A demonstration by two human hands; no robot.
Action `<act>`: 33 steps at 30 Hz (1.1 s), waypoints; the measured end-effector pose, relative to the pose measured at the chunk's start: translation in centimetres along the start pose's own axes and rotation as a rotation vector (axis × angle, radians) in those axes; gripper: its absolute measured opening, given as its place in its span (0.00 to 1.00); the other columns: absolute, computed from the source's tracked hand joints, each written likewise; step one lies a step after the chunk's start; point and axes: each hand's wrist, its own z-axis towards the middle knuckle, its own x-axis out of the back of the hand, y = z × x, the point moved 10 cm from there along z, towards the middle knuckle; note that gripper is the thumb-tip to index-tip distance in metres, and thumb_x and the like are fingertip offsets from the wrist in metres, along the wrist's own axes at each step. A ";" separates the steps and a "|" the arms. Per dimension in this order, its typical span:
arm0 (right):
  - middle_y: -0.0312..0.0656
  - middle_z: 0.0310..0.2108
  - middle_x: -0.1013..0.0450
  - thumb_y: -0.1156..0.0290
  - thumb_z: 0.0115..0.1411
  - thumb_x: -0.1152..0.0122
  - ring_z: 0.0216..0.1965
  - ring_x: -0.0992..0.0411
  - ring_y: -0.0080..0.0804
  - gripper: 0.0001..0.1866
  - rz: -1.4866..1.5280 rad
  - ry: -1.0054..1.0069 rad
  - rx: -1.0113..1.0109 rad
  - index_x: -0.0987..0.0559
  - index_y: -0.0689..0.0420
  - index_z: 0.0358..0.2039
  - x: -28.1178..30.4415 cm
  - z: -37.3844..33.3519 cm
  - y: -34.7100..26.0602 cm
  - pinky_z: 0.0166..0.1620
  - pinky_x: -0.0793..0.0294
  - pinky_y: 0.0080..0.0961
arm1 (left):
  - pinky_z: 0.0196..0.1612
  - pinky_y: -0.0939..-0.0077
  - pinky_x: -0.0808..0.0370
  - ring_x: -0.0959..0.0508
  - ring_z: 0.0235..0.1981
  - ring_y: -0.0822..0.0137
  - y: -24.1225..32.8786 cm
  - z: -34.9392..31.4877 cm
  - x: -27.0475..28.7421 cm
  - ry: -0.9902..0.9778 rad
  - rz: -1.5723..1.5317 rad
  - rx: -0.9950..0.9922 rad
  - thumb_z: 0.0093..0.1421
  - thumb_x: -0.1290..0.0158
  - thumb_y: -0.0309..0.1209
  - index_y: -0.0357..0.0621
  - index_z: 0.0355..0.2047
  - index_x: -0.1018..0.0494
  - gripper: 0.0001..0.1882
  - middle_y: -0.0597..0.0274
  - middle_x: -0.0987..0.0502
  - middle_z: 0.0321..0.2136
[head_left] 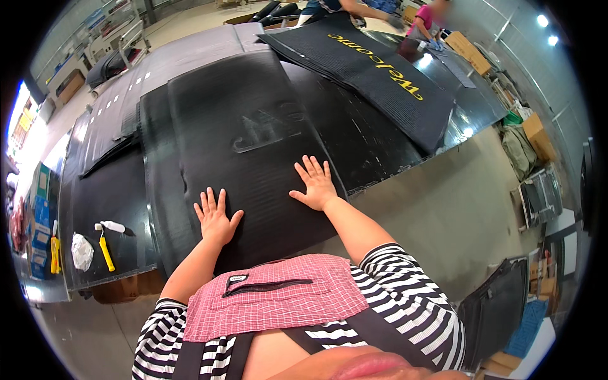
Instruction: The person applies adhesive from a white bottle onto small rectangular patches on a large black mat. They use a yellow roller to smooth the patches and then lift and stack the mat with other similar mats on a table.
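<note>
A large black rubber mat [215,126] lies before me on a dark, shiny table [354,130], its near end reaching the table's front edge. Faint raised lettering shows on its upper right part. My left hand [216,218] rests palm down on the near left of the mat, fingers spread. Further right, my right hand [315,185] also lies flat on it near the right edge, with its fingers apart. Neither hand holds anything. Other black sheets seem to lie under the mat along its left side.
Left of the mat are a yellow-handled roller [106,247] and a crumpled white wad [82,251]. Dark mats with yellow lettering [380,69] lie at the far right. Grey sheets [183,54] cover the far left. Two people work beyond; cardboard boxes [468,52] stand at the right.
</note>
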 end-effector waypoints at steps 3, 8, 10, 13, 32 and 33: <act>0.44 0.78 0.62 0.32 0.62 0.49 0.78 0.68 0.42 0.50 0.005 -0.018 -0.011 0.49 0.47 0.76 0.1 -0.1 0.0 0.76 0.74 0.52 | 0.74 0.44 0.68 0.62 0.77 0.45 0.1 -0.1 0.0 -0.005 0.000 -0.005 0.64 0.51 0.60 0.50 0.75 0.50 0.46 0.44 0.59 0.76; 0.44 0.78 0.62 0.32 0.62 0.49 0.78 0.68 0.42 0.50 0.009 -0.016 -0.012 0.49 0.47 0.76 0.0 -0.2 0.2 0.76 0.74 0.52 | 0.74 0.43 0.67 0.62 0.77 0.45 0.2 0.0 0.1 0.003 0.004 -0.014 0.64 0.50 0.60 0.50 0.75 0.50 0.46 0.45 0.59 0.76; 0.44 0.78 0.63 0.31 0.62 0.50 0.78 0.68 0.42 0.50 0.010 -0.027 -0.016 0.49 0.47 0.76 -0.1 -0.2 0.2 0.76 0.75 0.52 | 0.74 0.43 0.67 0.62 0.77 0.45 0.1 0.0 -0.1 0.004 0.001 -0.013 0.64 0.50 0.60 0.50 0.75 0.49 0.46 0.45 0.59 0.76; 0.44 0.78 0.63 0.29 0.62 0.52 0.78 0.68 0.42 0.51 0.012 -0.001 -0.008 0.49 0.46 0.76 -0.5 -0.1 0.6 0.76 0.75 0.52 | 0.74 0.42 0.68 0.62 0.77 0.45 0.2 0.0 -0.1 0.002 -0.001 -0.012 0.64 0.51 0.61 0.50 0.75 0.49 0.47 0.45 0.59 0.76; 0.44 0.78 0.63 0.30 0.62 0.51 0.78 0.68 0.41 0.50 -0.002 -0.010 -0.013 0.49 0.46 0.76 -0.3 -0.1 0.4 0.76 0.75 0.51 | 0.74 0.43 0.67 0.62 0.77 0.45 0.1 -0.1 -0.4 0.025 -0.002 -0.026 0.64 0.51 0.61 0.51 0.74 0.49 0.46 0.44 0.58 0.76; 0.44 0.78 0.62 0.30 0.62 0.51 0.78 0.68 0.41 0.50 0.003 -0.013 -0.013 0.49 0.46 0.76 -0.3 -0.1 0.3 0.76 0.75 0.52 | 0.74 0.43 0.67 0.62 0.77 0.45 0.0 -0.1 -0.5 0.025 0.000 -0.026 0.64 0.51 0.61 0.51 0.74 0.49 0.46 0.44 0.58 0.76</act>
